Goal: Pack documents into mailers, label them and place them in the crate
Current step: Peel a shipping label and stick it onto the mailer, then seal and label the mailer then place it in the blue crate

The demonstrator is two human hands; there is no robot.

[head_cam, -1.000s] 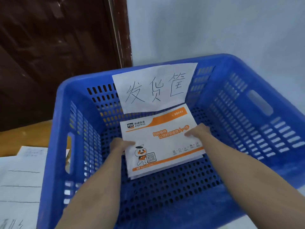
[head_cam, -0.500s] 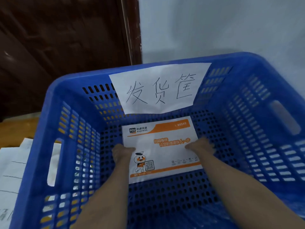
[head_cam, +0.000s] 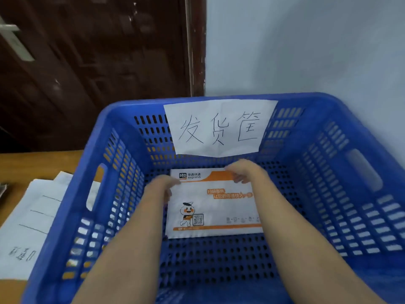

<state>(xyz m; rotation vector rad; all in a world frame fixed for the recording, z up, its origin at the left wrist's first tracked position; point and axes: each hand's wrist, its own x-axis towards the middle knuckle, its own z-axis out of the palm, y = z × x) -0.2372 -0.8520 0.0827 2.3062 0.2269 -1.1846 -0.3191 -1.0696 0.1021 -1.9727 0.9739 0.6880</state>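
Note:
A white and orange express mailer (head_cam: 210,209) lies flat on the perforated floor of the blue plastic crate (head_cam: 328,99). Both my forearms reach down into the crate. My left hand (head_cam: 163,186) holds the mailer at its far left corner, fingers curled at the edge. My right hand (head_cam: 242,172) grips the mailer's far edge near the middle, fingertips curled over the orange stripe. A handwritten paper sign (head_cam: 219,128) hangs on the crate's far wall above the mailer.
The crate stands on a wooden table (head_cam: 32,161). White paper sheets with ruled lines (head_cam: 32,218) lie to its left, partly under its side. A dark wooden door (head_cam: 87,62) is behind on the left, a pale wall (head_cam: 306,51) on the right.
The mailer went down onto the crate floor. Both hands slid from its left and right edges toward its far edge.

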